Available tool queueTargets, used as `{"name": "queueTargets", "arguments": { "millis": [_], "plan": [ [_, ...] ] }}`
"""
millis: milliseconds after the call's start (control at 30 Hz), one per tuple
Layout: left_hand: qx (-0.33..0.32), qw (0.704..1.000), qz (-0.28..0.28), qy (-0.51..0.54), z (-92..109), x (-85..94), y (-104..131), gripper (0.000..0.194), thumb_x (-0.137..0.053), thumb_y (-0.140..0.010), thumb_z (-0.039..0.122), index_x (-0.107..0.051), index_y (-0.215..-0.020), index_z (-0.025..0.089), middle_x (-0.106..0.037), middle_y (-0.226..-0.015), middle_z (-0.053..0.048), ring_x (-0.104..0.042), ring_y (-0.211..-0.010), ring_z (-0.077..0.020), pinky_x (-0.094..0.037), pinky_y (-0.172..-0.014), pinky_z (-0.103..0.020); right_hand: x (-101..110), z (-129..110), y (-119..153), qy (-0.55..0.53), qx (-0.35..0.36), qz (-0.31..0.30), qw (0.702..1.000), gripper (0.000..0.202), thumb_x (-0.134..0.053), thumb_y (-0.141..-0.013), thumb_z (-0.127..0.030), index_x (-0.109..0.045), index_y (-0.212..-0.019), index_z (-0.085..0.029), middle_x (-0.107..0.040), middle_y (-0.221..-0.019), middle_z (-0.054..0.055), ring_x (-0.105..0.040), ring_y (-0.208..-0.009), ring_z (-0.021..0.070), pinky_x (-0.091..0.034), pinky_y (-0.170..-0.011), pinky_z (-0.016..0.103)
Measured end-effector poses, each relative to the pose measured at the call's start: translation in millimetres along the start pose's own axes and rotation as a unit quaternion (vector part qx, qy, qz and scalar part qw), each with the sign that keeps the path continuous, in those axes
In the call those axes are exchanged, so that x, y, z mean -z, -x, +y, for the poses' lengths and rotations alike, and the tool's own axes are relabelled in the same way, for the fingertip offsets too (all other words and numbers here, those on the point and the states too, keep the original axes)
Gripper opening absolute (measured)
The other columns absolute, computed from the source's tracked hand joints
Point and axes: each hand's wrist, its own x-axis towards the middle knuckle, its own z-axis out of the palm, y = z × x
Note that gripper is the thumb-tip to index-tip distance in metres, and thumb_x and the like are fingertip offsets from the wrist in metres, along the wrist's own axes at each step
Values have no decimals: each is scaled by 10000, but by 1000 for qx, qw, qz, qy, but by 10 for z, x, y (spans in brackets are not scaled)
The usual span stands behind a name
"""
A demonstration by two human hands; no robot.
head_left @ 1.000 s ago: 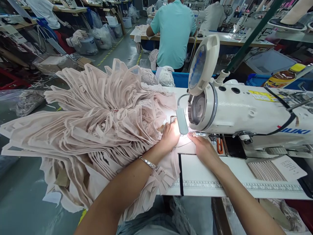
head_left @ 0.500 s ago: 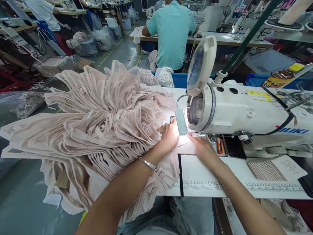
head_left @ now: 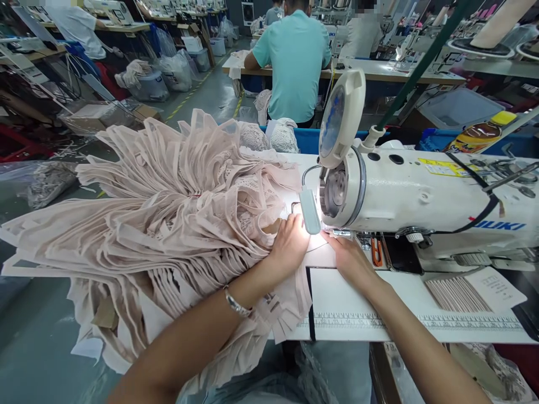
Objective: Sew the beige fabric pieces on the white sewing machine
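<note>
A white sewing machine point(head_left: 387, 191) stands to the right, its small lamp point(head_left: 310, 210) throwing glare over the stitching area. My left hand point(head_left: 291, 240) lies left of the needle area, fingers bent and pressed together on a pale pink fabric piece point(head_left: 320, 255). Close to the presser foot, my right hand point(head_left: 352, 259) grips the right edge of that piece, thumb and forefinger together. Glare and the lamp partly hide the fingertips and needle. A big heap of pale pink garment pieces with lace point(head_left: 168, 224) spreads left of my hands, under my left forearm.
Orange-handled snips point(head_left: 376, 252) lie beside the machine bed. A card wound with pale strips point(head_left: 461, 293) rests on the right, above a ruler strip point(head_left: 370, 321). Behind are lace cups point(head_left: 284, 136), a bottle point(head_left: 482, 133) and a seated co-worker point(head_left: 295, 64).
My left hand has shifted slightly down and its wrist and bracelet have moved left and lower. My right hand stays by the presser foot. The view has tilted slightly.
</note>
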Motion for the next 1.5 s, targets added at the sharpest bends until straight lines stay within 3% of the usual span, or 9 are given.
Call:
{"name": "queueTargets", "arguments": {
  "millis": [133, 200, 367, 667, 867, 1167, 1267, 1400, 1500],
  "plan": [
    [-284, 939, -22, -194, -61, -26, 264, 217, -436, -992, 107, -615, -1114, 116, -658, -1180, -146, -605, -1051, -246, -448, -916, -367, -51, 46, 26, 2, 18, 26, 1000, 591, -359, -869, -42, -614, -1360, -250, -733, -1070, 97, -671, -939, 260, -557, -791, 371],
    [-349, 903, -15, -250, -115, 3, 291, 250, -404, -979, 36, -617, -1095, 100, -665, -1158, -143, -613, -1004, -227, -432, -905, -353, -62, 47, 52, 12, 12, 46, 999, 488, -353, -930, -94, -638, -1301, -234, -728, -1032, 107, -663, -928, 264, -551, -802, 386],
    [-337, 903, 2, -267, -240, 121, 120, 308, -365, -968, -9, -598, -842, 149, -632, -783, -54, -588, -785, -202, -420, -825, -332, -68, -14, 128, -8, 92, 114, 989, 275, -439, -1027, -308, -671, -1136, -209, -704, -1022, 98, -640, -967, 259, -529, -882, 406],
    [-365, 903, 34, -223, -261, 36, 63, 271, -492, -960, 30, -608, -747, 150, -609, -767, -48, -574, -843, -204, -400, -764, -321, -90, -66, 134, 3, 100, 155, 983, 295, -451, -1036, -264, -705, -1176, -207, -707, -1058, 92, -642, -971, 241, -542, -909, 388],
    [-351, 914, -37, -201, -242, 33, 101, 244, -452, -959, 3, -609, -835, 143, -606, -832, -55, -549, -773, -171, -401, -663, -278, -48, -48, 142, -46, 87, 149, 984, 342, -403, -1038, -253, -705, -1197, -246, -720, -1099, 85, -665, -1026, 232, -567, -918, 390],
    [-309, 930, -54, -192, -285, 34, 97, 319, -390, -1039, 133, -554, -1309, 174, -594, -975, -78, -553, -917, -213, -420, -756, -295, -49, -17, 152, -105, 44, 181, 977, 304, -421, -1010, -245, -717, -1080, -237, -756, -1070, 60, -696, -1034, 237, -561, -934, 405],
    [-307, 938, -60, -149, -286, 72, 73, 335, -412, -1037, 135, -601, -1288, 249, -590, -985, -63, -544, -932, -197, -412, -790, -283, -50, -14, 169, -103, 0, 174, 979, 312, -422, -1001, -253, -719, -1096, -252, -751, -1102, 62, -688, -1051, 247, -578, -846, 381],
    [-323, 937, -61, -119, -271, 86, 70, 301, -437, -1021, 117, -663, -1194, 217, -607, -971, -64, -539, -900, -182, -414, -786, -283, -33, -25, 173, -85, -21, 149, 985, 340, -440, -954, -207, -707, -1159, -257, -734, -1116, 75, -677, -1038, 265, -570, -802, 385],
    [-321, 936, -77, -121, -263, 73, 78, 259, -454, -1018, 126, -682, -1122, 194, -629, -1014, -63, -540, -880, -171, -410, -751, -269, 5, -35, 175, -138, 35, 146, 979, 349, -413, -886, -103, -715, -827, -267, -731, -1066, 38, -671, -1029, 231, -543, -872, 374]
  ]
}}
